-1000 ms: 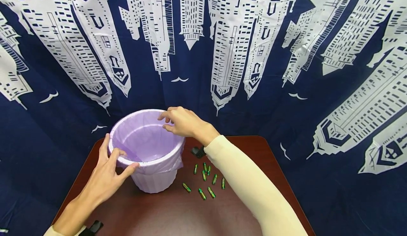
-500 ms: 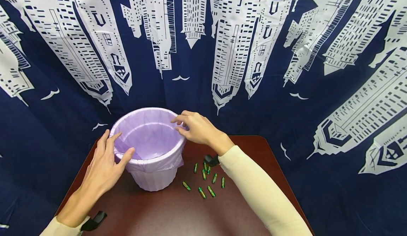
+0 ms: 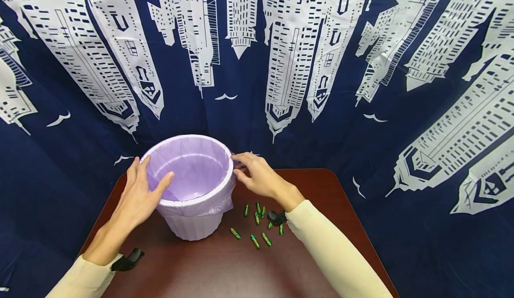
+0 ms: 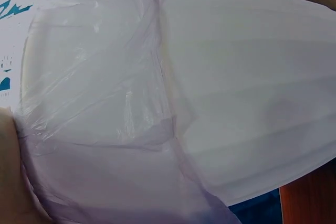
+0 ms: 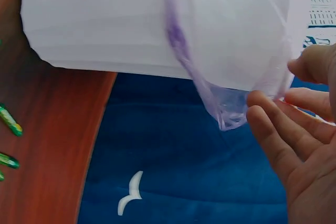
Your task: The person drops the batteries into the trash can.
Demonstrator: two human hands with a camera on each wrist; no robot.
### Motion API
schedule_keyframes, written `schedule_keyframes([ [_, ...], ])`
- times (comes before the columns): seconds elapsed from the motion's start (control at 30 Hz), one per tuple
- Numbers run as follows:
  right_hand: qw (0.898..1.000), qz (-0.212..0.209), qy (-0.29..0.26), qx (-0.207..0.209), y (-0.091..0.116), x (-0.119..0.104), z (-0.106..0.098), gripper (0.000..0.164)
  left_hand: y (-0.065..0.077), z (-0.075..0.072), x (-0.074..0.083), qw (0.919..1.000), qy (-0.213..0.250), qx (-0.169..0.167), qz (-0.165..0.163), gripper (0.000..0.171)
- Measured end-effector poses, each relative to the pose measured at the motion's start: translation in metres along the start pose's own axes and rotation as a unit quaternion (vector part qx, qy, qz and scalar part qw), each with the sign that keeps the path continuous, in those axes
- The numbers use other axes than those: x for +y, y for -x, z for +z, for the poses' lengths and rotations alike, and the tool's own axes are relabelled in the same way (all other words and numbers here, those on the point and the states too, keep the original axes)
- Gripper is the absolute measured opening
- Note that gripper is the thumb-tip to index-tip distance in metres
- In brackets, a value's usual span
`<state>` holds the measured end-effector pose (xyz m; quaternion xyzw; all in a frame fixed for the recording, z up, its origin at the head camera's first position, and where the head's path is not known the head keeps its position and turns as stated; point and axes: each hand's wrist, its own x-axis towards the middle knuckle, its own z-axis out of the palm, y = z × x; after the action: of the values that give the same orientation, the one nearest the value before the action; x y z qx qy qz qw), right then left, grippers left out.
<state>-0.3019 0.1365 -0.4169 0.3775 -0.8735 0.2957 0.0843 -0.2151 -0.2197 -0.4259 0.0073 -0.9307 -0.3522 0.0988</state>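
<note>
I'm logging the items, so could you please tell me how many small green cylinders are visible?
9: three green cylinders lowest in the head view, four clustered farther back, two beside the black strap at the right sleeve; strap and sleeve may hide others.

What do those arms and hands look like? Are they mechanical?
No, they're a person's. The left hand and right hand wear no gloves. The left sleeve and right sleeve are plain pale cream. A black left-wrist attachment and a black right-wrist attachment jut out.
</note>
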Motion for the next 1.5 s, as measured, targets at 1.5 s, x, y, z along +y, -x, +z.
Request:
schedule_keyframes([
  [1.5,0.971,0.015,0.053,-0.231,0.112,0.058,0.149,0.06,-0.004,0.0,-0.005,0.9994,-0.007,-0.032,-0.009,0.126],
])
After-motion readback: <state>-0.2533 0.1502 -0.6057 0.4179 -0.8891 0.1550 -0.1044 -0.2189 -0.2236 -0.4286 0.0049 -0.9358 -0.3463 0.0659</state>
